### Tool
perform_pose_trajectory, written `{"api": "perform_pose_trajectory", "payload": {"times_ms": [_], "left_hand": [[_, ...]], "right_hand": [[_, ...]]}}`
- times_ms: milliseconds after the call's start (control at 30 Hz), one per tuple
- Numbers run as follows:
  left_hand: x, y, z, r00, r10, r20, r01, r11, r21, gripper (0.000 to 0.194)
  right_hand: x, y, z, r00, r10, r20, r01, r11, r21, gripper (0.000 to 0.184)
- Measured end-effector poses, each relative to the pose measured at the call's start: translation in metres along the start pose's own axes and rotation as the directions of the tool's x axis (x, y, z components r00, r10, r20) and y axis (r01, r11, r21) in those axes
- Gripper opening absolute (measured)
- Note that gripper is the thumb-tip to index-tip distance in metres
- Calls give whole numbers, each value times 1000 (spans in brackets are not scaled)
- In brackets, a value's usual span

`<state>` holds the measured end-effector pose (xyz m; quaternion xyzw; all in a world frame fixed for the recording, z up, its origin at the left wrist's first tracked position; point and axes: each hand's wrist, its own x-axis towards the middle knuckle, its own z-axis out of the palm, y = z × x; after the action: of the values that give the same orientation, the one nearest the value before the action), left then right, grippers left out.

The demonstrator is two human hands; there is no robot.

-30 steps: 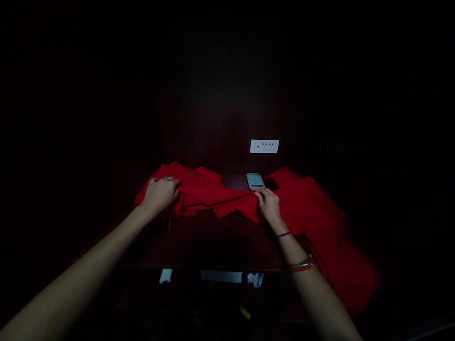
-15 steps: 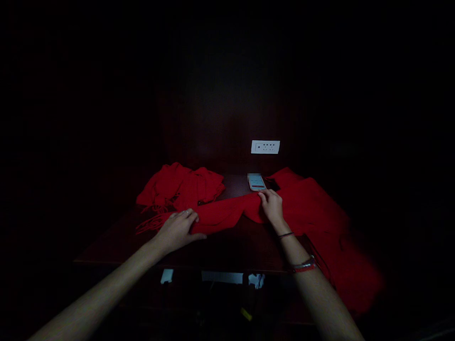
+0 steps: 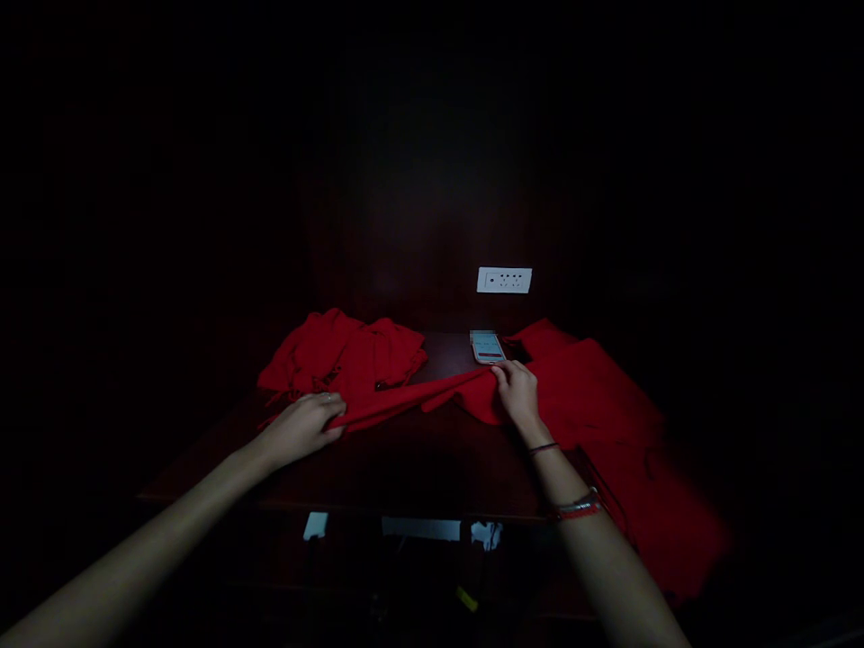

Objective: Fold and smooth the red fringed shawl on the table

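Observation:
A red scarf stretches between my two hands over a dark table. My left hand is closed round its fringed end, which is mostly hidden under the fingers. With finger and thumb, my right hand pinches the scarf's upper edge, just below a lit phone. The strip between the hands is gathered narrow and pulled fairly taut. Past my right hand, a wide spread of red cloth covers the right side and hangs down toward me.
A crumpled red fringed cloth lies in a heap at the back left. On the dark wall behind is a white socket plate. Below the table edge, a small yellow object shows in the gloom. Deep shadow hides the surroundings.
My left hand has moved left and closed on the scarf's end; its fingers were spread flat before. The strip has narrowed and tightened. My right hand has stayed in place.

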<state>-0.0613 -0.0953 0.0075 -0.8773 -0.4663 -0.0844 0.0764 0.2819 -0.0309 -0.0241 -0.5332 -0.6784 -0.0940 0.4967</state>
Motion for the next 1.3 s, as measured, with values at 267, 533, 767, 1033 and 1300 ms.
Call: {"api": "perform_pose_trajectory", "payload": {"times_ms": [267, 533, 767, 1033, 1300], "left_hand": [[-9, -51, -23, 975, -208, -84, 217, 968, 124, 25], [-11, -16, -2, 986, -151, 66, 157, 981, -109, 37], [11, 13, 13, 958, -280, 56, 279, 960, 28, 52], [5, 3, 10, 983, -184, -22, 184, 983, -3, 20], [-14, -21, -32, 961, -225, -162, 233, 972, 36, 26]], "right_hand": [[0, 2, -2, 999, 28, -38, -29, 999, -37, 24], [0, 3, -1, 1000, -4, -11, 4, 1000, -16, 25], [0, 3, -3, 1000, -4, -9, 4, 1000, -12, 28], [1, 0, -4, 1000, 2, 1, -2, 1000, 18, 27], [-1, -6, -4, 988, -120, 101, 108, 987, 120, 23]]}}
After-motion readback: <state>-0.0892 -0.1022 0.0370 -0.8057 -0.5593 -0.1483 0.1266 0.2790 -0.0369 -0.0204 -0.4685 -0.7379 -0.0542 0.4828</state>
